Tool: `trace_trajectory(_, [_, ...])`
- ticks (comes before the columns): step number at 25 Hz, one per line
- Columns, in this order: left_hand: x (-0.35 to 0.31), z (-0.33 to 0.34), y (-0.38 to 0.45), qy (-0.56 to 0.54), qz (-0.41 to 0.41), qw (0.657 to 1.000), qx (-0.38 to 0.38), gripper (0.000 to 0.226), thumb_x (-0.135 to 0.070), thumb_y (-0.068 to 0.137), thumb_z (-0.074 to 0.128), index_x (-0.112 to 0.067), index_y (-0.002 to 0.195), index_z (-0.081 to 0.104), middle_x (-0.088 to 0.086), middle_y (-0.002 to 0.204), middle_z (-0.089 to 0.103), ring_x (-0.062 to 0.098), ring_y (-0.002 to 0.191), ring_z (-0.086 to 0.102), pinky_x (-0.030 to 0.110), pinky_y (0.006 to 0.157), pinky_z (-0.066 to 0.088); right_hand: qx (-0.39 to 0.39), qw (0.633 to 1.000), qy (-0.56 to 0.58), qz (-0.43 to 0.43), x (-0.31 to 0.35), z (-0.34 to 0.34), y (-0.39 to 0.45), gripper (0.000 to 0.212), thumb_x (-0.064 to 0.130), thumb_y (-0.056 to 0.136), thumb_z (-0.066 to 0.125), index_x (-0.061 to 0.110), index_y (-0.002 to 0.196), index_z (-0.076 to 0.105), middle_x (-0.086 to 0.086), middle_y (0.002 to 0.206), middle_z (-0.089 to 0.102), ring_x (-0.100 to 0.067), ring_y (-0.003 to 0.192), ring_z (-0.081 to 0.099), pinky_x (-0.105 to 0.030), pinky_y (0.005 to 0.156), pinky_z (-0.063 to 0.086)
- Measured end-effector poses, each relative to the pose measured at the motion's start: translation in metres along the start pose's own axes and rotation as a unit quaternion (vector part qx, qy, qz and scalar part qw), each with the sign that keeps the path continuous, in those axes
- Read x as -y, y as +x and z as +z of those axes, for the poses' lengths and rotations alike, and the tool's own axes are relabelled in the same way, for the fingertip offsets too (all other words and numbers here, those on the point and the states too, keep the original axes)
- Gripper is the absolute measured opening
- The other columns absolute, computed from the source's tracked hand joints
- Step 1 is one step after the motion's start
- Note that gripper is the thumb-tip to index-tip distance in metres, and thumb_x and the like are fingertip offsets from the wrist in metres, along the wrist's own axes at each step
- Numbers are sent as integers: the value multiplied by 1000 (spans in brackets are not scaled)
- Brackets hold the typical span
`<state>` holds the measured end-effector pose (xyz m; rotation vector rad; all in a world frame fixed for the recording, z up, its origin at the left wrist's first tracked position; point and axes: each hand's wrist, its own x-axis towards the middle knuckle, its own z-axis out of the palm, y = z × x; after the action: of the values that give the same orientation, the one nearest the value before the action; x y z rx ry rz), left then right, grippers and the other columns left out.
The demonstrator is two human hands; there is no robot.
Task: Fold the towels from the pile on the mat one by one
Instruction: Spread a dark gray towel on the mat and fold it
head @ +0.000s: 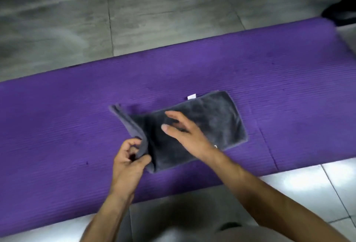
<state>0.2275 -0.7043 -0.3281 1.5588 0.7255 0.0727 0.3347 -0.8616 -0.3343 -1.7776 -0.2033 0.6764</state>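
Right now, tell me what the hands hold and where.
Left hand pinches the grey towel at its lifted left edge; right hand holds nothing, open over the towel.

The soft plush towel (202,124) is dark charcoal grey, with a lighter grey underside at its lifted left edge and a small white tag (191,96). The foam mat (77,118) is purple with fine ribbed lines. The tiled floor (154,14) is streaky mottled grey, paler and glossy nearer.

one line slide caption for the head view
Left hand lifts the grey plush towel's end; right hand flat on it, purple mat.
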Motion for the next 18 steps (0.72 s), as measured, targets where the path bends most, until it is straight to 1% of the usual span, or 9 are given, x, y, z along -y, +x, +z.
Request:
trace_trajectory(2, [-13, 48, -16, 62, 37, 991, 109, 40, -9, 61, 70, -27, 95, 61, 5, 80, 61, 11, 71, 55, 25, 64, 48, 51, 959, 252, 117, 9, -5, 4, 39, 34, 92, 64, 20, 129, 60, 3, 118, 68, -12, 108, 63, -33, 94, 49])
trace_trajectory(4, [-14, 81, -30, 138, 97, 955, 243, 46, -15, 67, 76, -34, 106, 60, -7, 94, 59, 2, 82, 55, 16, 73, 46, -7, 942, 298, 156, -11, -26, 14, 34, 23, 85, 72, 10, 116, 67, -9, 108, 73, -23, 104, 68, -39, 97, 52])
trace_trajectory(5, [-5, 90, -34, 198, 144, 935, 258, 47, -19, 70, 77, -36, 110, 59, -12, 103, 57, 0, 91, 54, 14, 79, 44, -54, 948, 266, 164, -23, -38, 18, 33, 18, 80, 75, 10, 111, 70, -11, 107, 73, -26, 105, 68, -43, 101, 50])
trace_trajectory(7, [23, 93, -33, 348, 227, 893, 170, 48, -26, 74, 74, -35, 118, 57, -12, 120, 50, 7, 107, 52, 22, 91, 45, -115, 964, 183, 152, -43, -66, 22, 34, 8, 79, 71, 14, 112, 69, -7, 114, 71, -24, 114, 63, -44, 107, 45])
trace_trajectory(8, [34, 90, -33, 424, 234, 866, 124, 52, -30, 75, 73, -33, 124, 55, -8, 126, 47, 14, 112, 51, 30, 95, 46, -129, 969, 157, 142, -49, -79, 24, 38, 0, 83, 65, 18, 117, 66, -3, 118, 69, -21, 117, 61, -39, 108, 43])
trace_trajectory(10, [52, 82, -32, 514, 172, 837, 75, 60, -42, 81, 66, -34, 136, 43, -4, 135, 38, 20, 120, 43, 36, 100, 42, -137, 976, 127, 111, -54, -104, 25, 55, -9, 88, 56, 24, 133, 57, 4, 126, 64, -12, 119, 58, -29, 107, 42])
trace_trajectory(13, [66, 74, -29, 522, 100, 844, 75, 61, -53, 88, 54, -36, 143, 30, -1, 134, 37, 20, 121, 41, 36, 100, 42, -112, 989, 64, 70, -70, -136, 32, 66, -6, 92, 52, 33, 144, 44, 11, 136, 58, -6, 125, 53, -28, 110, 39])
trace_trajectory(16, [65, 83, -26, 501, 113, 855, 66, 54, -41, 93, 51, -32, 142, 32, 1, 128, 53, 20, 113, 53, 36, 93, 48, -117, 990, -4, 81, -79, -144, 36, 62, -1, 95, 51, 34, 146, 42, 10, 139, 56, -6, 128, 51, -29, 114, 35])
trace_trajectory(18, [60, 89, -24, 496, 112, 858, 72, 54, -31, 94, 53, -30, 143, 32, 0, 125, 59, 18, 109, 58, 32, 95, 48, -129, 987, -53, 74, -77, -142, 38, 58, 2, 97, 50, 27, 148, 40, 11, 141, 50, -5, 130, 45, -22, 113, 30])
